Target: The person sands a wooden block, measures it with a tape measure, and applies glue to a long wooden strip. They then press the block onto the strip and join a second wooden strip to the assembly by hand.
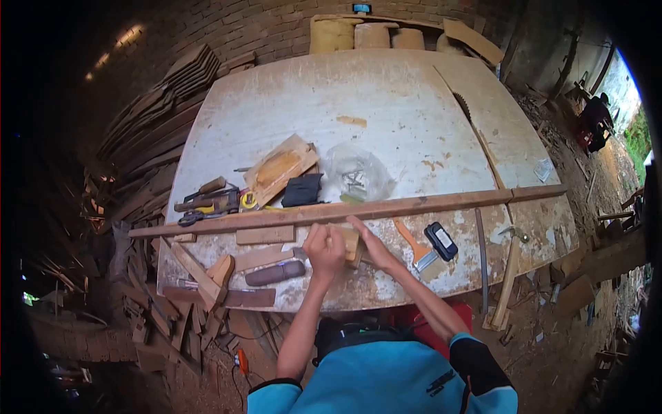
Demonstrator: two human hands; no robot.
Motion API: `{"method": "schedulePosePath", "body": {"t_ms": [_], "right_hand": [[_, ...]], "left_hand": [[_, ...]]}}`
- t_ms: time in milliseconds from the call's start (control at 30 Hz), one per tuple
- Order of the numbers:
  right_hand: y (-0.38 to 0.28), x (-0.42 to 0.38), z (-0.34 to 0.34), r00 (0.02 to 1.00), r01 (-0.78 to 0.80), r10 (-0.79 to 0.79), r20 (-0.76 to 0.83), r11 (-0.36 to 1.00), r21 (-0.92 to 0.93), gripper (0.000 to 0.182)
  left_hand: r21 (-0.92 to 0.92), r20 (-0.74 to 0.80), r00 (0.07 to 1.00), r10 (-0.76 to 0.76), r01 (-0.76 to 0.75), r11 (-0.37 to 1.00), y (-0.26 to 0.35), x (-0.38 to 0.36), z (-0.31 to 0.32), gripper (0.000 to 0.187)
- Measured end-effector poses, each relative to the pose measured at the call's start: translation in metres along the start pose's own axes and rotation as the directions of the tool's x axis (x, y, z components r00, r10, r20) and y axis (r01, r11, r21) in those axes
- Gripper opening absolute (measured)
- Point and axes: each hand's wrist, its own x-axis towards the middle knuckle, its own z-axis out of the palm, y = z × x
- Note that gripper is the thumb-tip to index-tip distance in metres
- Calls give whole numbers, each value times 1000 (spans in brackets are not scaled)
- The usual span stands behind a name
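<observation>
A small yellowish wooden block (pixel 352 245) is between my two hands, near the front edge of the worktable. My left hand (pixel 325 250) is closed in a fist against the block's left side; whatever is inside it is hidden. My right hand (pixel 373 245) holds the block from the right, its fingers long and straight along the edge, with the thumb out of sight. Left of my hands lie a dark, rounded tool (pixel 275 273) and a flat strip of wood (pixel 263 257). To the right are an orange-handled scraper (pixel 412 241) and a black brush-like object (pixel 440 241).
A long wooden beam (pixel 414 206) crosses the table (pixel 276 96). Behind it are a carved wooden piece (pixel 281 168), a clear plastic bag (pixel 358 170) and a tape measure (pixel 248 201). A hammer (pixel 512 265) overhangs the right front edge. Another person (pixel 596 123) is far right.
</observation>
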Motion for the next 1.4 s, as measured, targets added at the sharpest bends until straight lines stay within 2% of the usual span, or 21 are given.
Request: {"method": "schedulePosePath", "body": {"t_ms": [67, 167, 200, 233, 267, 367, 467, 533, 600, 667, 700, 800, 900, 967, 1000, 1067, 1133, 1167, 1200, 1333, 1400], "right_hand": [[-8, -11, 8, 993, 120, -121, 7, 979, -165, 57], [-13, -17, 9, 960, 272, -247, 131, 935, -229, 57], [0, -8, 5, 1000, -4, 4, 23, 1000, -15, 65], [9, -7, 2, 1000, -19, 20, 24, 999, -49, 67], [15, -1, -3, 999, -23, 25, 21, 996, -87, 68], [-46, -27, 16, 968, 242, -209, 140, 922, -303, 65], [6, -6, -2, 1000, 12, -12, 7, 995, -98, 63], [-3, -9, 6, 996, 93, -92, 22, 993, -75, 63], [-47, -30, 9, 973, 198, -153, 170, 936, -290, 64], [-15, -14, -4, 961, 241, -201, 189, 945, -220, 67], [-16, -11, -5, 995, 80, -63, 83, 972, -221, 69], [-47, -19, 5, 937, 345, -289, 196, 854, -389, 67], [-14, -24, -4, 984, 164, -128, 125, 922, -351, 76], [-9, -19, -8, 992, 111, -85, 93, 939, -325, 77], [-29, -22, -1, 977, 196, -155, 146, 923, -331, 76], [-58, -30, 12, 917, 366, -284, 281, 880, -303, 73], [-17, -27, 16, 969, 245, -233, 86, 953, -179, 74], [-35, -22, 26, 1000, -6, 6, -3, 1000, 11, 82], [-33, -19, 29, 999, -25, 25, -23, 1000, -7, 81], [-51, -32, 29, 952, 295, -268, 145, 931, -214, 76], [-32, -22, 26, 999, 54, -53, 12, 988, -147, 73]], "left_hand": [[-11, -36, 999, 21, -21, 1000, -4, 8, 4, 15], [-19, -33, 999, -7, 7, 1000, -7, 3, 2, 15], [-26, -33, 999, -7, 6, 1000, -4, 1, 3, 16], [6, -36, 999, -18, 18, 1000, 2, 2, 3, 16], [-3, -43, 999, -5, 4, 1000, 2, 3, 3, 18], [-54, -64, 997, 32, -36, 998, 0, 5, 3, 22], [13, 1, 999, -33, 33, 999, -2, 0, 1, 13], [-9, 7, 1000, 7, -7, 1000, -7, 4, 3, 12], [-50, -5, 1000, 31, -31, 998, -11, -1, 1, 12], [-39, 18, 1000, -4, 5, 999, -7, -5, -3, 13], [-37, 22, 1000, -19, 20, 999, -5, -3, -2, 13], [-77, -5, 1000, 17, -17, 997, -6, 6, 4, 14], [-90, -12, 999, 48, -49, 995, -10, -7, -3, 12], [19, 77, 997, 7, -9, 1000, -10, -13, -5, 11], [93, 86, 996, -13, 5, 996, -12, -8, -8, 11], [-81, -12, 1000, 10, -11, 997, -18, -7, -4, 11], [-152, -6, 1000, -26, 25, 988, -12, -6, -8, 14], [-137, 3, 999, -33, 33, 990, -10, -5, -10, 15], [-127, 16, 999, -34, 36, 991, -8, -2, -12, 16], [-166, -22, 1000, -21, 17, 986, -12, -2, -10, 16], [-179, -63, 998, -21, 9, 984, -4, -3, -13, 16]]}}
